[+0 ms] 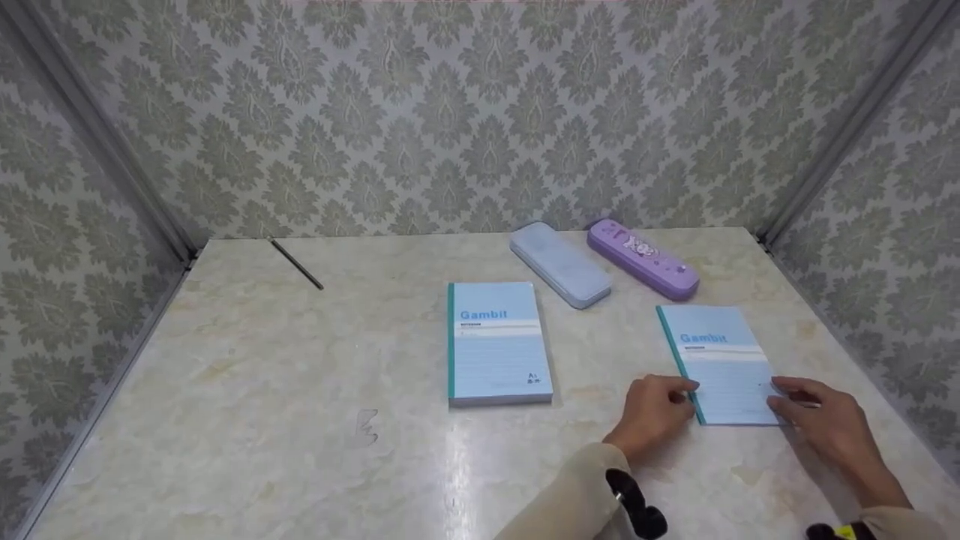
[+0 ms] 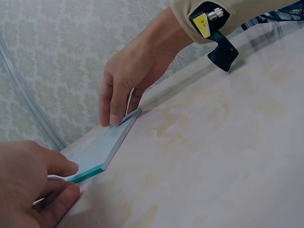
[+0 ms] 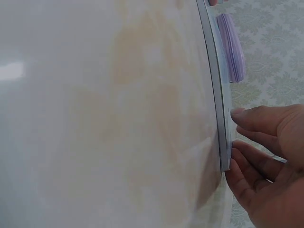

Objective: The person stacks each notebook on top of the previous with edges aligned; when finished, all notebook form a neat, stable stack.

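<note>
A light-blue notebook [image 1: 724, 367] with a green spine lies at the right of the table. My left hand [image 1: 654, 415] pinches its spine edge near the lower corner, one fingertip over the cover. On the opposite long edge, the thumb and fingers of my right hand [image 1: 829, 421] grip it. Seen from the left wrist, the notebook [image 2: 97, 147] lies between both hands, close over the tabletop. In the right wrist view its page edge [image 3: 219, 109] runs down to the right hand [image 3: 270, 161], whose fingers curl at the corner.
A thicker stack of matching notebooks [image 1: 499, 352] lies left of the hands. Behind are a pale-blue case [image 1: 561, 264] and a purple pencil case [image 1: 643, 259]. A dark pencil [image 1: 296, 263] lies at the far left. Patterned walls [image 1: 450, 112] close in the table's back and sides.
</note>
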{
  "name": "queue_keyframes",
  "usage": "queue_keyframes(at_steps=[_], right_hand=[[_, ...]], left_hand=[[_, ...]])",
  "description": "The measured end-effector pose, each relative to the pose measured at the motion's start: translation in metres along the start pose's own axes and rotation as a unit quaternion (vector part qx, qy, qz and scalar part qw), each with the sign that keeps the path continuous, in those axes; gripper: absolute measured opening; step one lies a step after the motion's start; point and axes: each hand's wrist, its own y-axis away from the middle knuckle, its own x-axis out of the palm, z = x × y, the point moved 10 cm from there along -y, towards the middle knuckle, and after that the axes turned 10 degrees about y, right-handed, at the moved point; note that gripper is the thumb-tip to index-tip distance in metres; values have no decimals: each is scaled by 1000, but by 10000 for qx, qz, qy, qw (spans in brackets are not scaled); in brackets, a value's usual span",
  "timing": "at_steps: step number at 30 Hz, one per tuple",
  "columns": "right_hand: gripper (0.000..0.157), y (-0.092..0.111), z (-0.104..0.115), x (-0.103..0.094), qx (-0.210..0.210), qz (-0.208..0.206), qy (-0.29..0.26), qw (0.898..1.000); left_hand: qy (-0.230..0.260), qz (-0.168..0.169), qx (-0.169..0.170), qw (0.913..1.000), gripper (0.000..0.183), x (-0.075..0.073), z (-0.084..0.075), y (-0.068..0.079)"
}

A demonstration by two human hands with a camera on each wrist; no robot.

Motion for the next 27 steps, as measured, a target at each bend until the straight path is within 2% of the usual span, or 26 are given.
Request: queue_keyframes(at_steps=[5, 7, 9, 13, 16, 19, 22, 27], right_hand=[[63, 0, -3, 2, 290, 84, -278, 9992], [66, 0, -4, 4, 343, 159, -422, 9984], [69, 1, -3, 6, 338, 222, -552, 9977], [73, 2, 2, 10, 240, 375, -665, 9968], [76, 3, 7, 11, 155, 478, -765, 9958], [77, 4, 12, 10, 42, 545, -909, 9944], [77, 5, 15, 10, 16, 569, -950, 9938], [80, 4, 15, 10, 211, 751, -743, 9942]], left_hand=[[370, -30, 32, 9993, 39, -4, 2, 1], [707, -190, 36, 9973, 39, -8, 3, 2], [1119, -506, -45, 9924, 38, -13, 7, 3], [1797, -1238, -397, 9751, 37, -24, 17, 6], [2278, -1585, -710, 9581, 38, -28, 22, 9], [2808, -1618, -873, 9420, 40, -27, 21, 12], [3295, -1489, -867, 9283, 43, -25, 17, 13], [3701, -1407, -938, 9135, 45, -25, 8, 15]])
